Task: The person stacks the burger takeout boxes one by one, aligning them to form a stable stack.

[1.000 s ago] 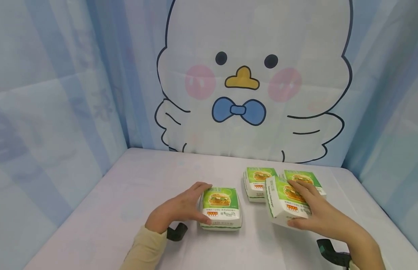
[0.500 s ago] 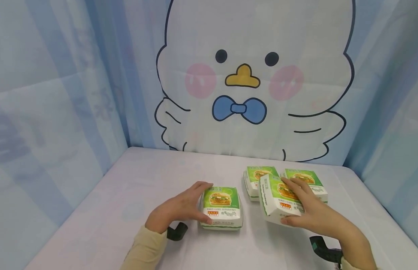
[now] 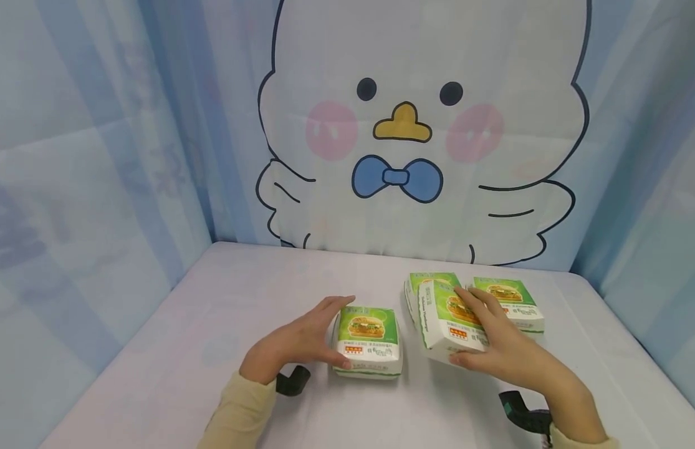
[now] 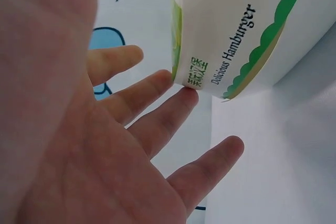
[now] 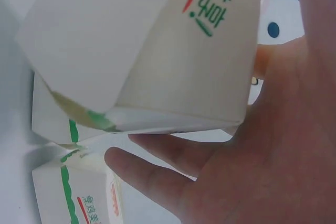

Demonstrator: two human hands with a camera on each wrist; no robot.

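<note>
In the head view, my left hand [image 3: 299, 340] is at the left side of a green-and-white hamburger box [image 3: 371, 355] standing flat on the table. In the left wrist view its fingers are straight and spread, with fingertips at the box's [image 4: 226, 40] lettered side. My right hand [image 3: 510, 349] grips a second hamburger box [image 3: 450, 321] by its right side, thumb at the front and fingers at the back. That box is tilted and off the table, its pale underside [image 5: 100, 35] showing in the right wrist view. It partly covers a third hamburger box [image 3: 434, 278] behind.
Another hamburger box [image 3: 510, 298] stands at the back right, partly behind my right hand. The pale table [image 3: 173, 368] ends at a curtain [image 3: 397, 218] printed with a cartoon bird. A dark wrist camera mount [image 3: 523, 411] sits below each hand.
My right hand has carried its hamburger box leftward, toward the box by my left hand, so it now covers more of the box behind. My left hand has stayed nearly still.
</note>
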